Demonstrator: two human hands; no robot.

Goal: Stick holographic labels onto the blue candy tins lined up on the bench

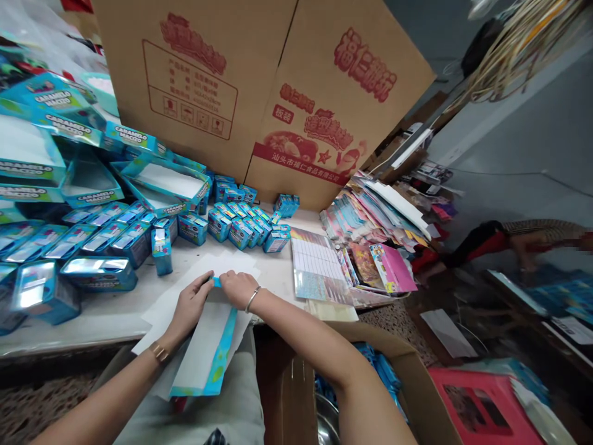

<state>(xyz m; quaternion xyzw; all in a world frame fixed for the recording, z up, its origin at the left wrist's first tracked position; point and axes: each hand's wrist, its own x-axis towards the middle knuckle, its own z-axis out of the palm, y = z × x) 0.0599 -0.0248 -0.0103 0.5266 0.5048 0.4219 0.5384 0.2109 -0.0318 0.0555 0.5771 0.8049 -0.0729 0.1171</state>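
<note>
A partly folded cardboard tray [201,355], white inside with blue printed edges, lies across my lap and the table's front edge. My left hand [192,303] grips its far left corner, thumb and fingers pressed together. At the far right corner, my right hand [238,289] is closed on the same end, beside a small blue flap between the hands. Under the tray, white sheets [180,281] are spread on the table; their printed sides, if any, are hidden. Just beyond my hands stands a small blue box [162,250].
Blue "Caramelo Macizo" trays [92,179] are piled at left, with rows of small blue boxes [241,232] alongside. A large brown carton [259,80] stands behind. Stacked printed sheets [365,216] lie at right. An open carton [398,352] sits below my right arm. Another person [514,241] bends at far right.
</note>
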